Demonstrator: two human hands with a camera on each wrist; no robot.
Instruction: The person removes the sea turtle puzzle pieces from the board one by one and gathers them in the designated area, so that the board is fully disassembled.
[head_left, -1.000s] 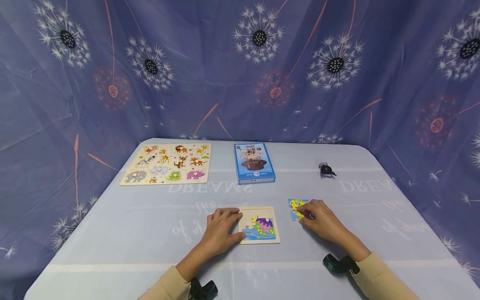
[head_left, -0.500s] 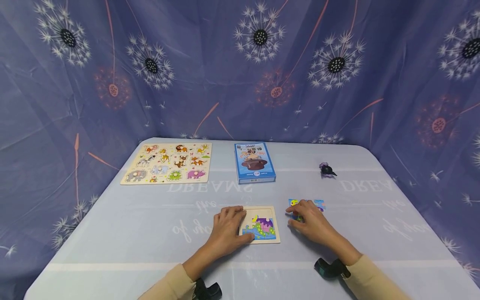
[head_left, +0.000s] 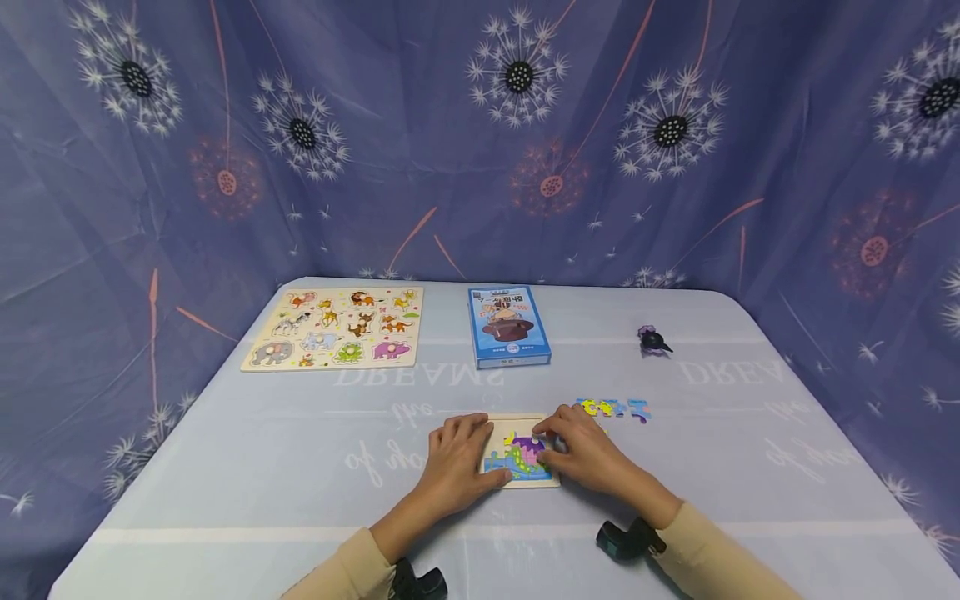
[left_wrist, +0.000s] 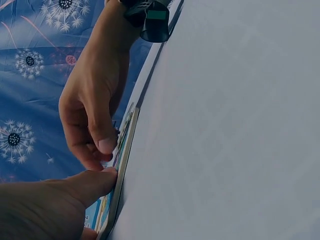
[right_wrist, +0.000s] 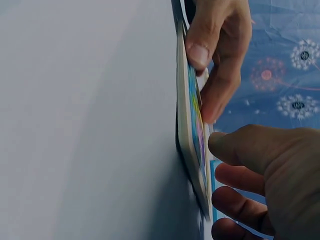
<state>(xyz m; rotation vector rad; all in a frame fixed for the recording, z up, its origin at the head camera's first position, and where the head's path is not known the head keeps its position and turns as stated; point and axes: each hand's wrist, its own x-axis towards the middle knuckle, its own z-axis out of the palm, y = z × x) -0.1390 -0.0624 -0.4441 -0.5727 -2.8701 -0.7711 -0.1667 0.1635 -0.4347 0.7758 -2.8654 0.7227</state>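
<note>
Right hand: right hand [head_left: 587, 452] palm-down, forearm coming in from 5 o'clock; thumb and fingers bent and spread, thumb and forefinger tips over the puzzle's 3 o'clock side; whether a piece is pinched between them I cannot tell.
Left hand: left hand [head_left: 453, 454] resting on the 9 o'clock side, fingers relaxed, thumb laid across the near-left part; it seems to steady rather than clasp.
Puzzle tray: tray [head_left: 534, 483] flat between the hands, at 9 o'clock from the right, 3 o'clock from the left; both are close, the left touching; its long axis is unclear at this slant.
Bare strip: bare strip [head_left: 501, 427] along the tray's 12 o'clock side, the joined pieces [head_left: 527, 454] below it; from the right fingertips it lies toward 10 o'clock, likely the relation that counts.
Loose pieces: loose pieces [head_left: 606, 407] at 1 to 2 o'clock from the right hand.
Farther out: blue box [head_left: 510, 327] at 12 o'clock from the tray; animal board [head_left: 333, 327] at 10; small black-and-purple object [head_left: 653, 340] at 2.
</note>
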